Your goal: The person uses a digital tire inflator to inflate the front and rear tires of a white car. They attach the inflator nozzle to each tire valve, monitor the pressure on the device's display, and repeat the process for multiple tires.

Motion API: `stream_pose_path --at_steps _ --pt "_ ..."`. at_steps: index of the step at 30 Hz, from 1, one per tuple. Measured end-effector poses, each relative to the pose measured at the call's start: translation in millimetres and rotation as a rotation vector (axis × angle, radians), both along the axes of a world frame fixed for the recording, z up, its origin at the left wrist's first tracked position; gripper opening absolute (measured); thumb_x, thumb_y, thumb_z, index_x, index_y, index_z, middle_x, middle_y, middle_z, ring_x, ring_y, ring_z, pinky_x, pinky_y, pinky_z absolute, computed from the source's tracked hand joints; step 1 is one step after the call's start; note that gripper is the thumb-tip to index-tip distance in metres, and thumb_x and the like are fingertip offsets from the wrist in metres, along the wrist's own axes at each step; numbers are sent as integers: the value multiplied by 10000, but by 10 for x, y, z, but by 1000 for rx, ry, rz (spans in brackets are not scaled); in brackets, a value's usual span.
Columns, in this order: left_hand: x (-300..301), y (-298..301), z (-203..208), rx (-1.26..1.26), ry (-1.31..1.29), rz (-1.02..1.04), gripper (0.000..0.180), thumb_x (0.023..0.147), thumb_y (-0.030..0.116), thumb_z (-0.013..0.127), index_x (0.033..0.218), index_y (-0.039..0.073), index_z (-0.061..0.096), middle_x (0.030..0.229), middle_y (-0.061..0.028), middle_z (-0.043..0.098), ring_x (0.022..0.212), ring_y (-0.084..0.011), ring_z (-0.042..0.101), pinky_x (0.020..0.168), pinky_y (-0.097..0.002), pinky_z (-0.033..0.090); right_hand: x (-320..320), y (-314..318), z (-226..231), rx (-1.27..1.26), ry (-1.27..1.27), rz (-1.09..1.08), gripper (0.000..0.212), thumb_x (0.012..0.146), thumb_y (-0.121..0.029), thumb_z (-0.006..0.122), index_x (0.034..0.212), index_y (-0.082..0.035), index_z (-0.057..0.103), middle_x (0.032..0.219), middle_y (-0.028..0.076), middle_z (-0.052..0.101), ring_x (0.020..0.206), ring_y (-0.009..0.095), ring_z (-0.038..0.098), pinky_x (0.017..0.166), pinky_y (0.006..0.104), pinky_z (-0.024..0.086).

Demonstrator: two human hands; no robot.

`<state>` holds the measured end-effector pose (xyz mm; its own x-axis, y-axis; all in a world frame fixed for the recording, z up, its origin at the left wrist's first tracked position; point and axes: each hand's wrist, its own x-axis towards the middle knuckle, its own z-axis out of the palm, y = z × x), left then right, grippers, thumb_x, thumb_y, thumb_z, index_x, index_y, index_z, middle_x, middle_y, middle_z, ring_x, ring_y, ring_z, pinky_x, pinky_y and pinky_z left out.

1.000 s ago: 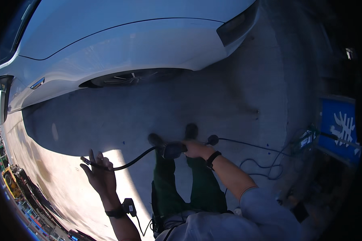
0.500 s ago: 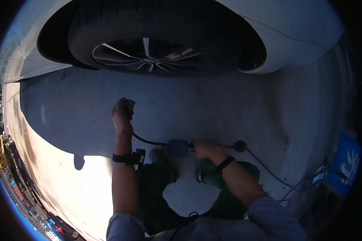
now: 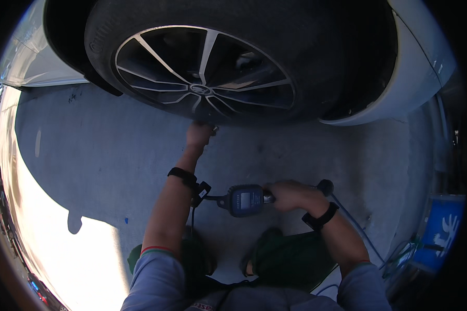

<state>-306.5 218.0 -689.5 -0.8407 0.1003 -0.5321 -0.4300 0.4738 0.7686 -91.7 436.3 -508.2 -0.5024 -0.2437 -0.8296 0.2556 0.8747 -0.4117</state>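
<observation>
My right hand (image 3: pixel 290 196) is closed around the metal handle of a tyre inflator gun with a dark blue digital gauge (image 3: pixel 245 201). Its display faces up. A black hose leaves the gauge's left side and passes behind my left forearm. Reaching forward, my left hand (image 3: pixel 198 135) is closed on a small metallic piece, which looks like the hose's air chuck, just below the lower edge of the tyre (image 3: pixel 337 67). The alloy wheel (image 3: pixel 200 89) has dark gaps between silver spokes. The tyre valve cannot be made out.
A white car's body (image 3: pixel 420 67) surrounds the tyre. From a round dark fitting (image 3: pixel 325 187) beyond my right hand, a blue air line (image 3: pixel 350 213) trails right toward a blue panel (image 3: pixel 443 228). Shaded concrete (image 3: pixel 104 145) lies below the car, with bright sunlit ground at left.
My left hand has moved forward and right, up to the tyre. The inflator has shifted right and its display now faces up. The wheel fills more of the view.
</observation>
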Motion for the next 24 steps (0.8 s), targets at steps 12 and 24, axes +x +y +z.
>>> stream_pose_path --at_steps 12,24 --pt "-247 371 -292 32 60 14 406 1021 331 519 1032 -22 718 762 -160 746 638 -282 735 637 -402 571 458 -299 -282 31 174 -86 379 754 -114 600 1088 47 678 1007 287 714 971 467 686 890 505 542" --pt "-108 519 -341 -37 169 204 517 1070 440 400 1183 27 689 1205 -278 695 1189 -497 605 1010 -520 488 259 -438 -282 203 217 57 465 729 -120 595 1165 19 676 1031 273 722 981 468 682 873 524 536"
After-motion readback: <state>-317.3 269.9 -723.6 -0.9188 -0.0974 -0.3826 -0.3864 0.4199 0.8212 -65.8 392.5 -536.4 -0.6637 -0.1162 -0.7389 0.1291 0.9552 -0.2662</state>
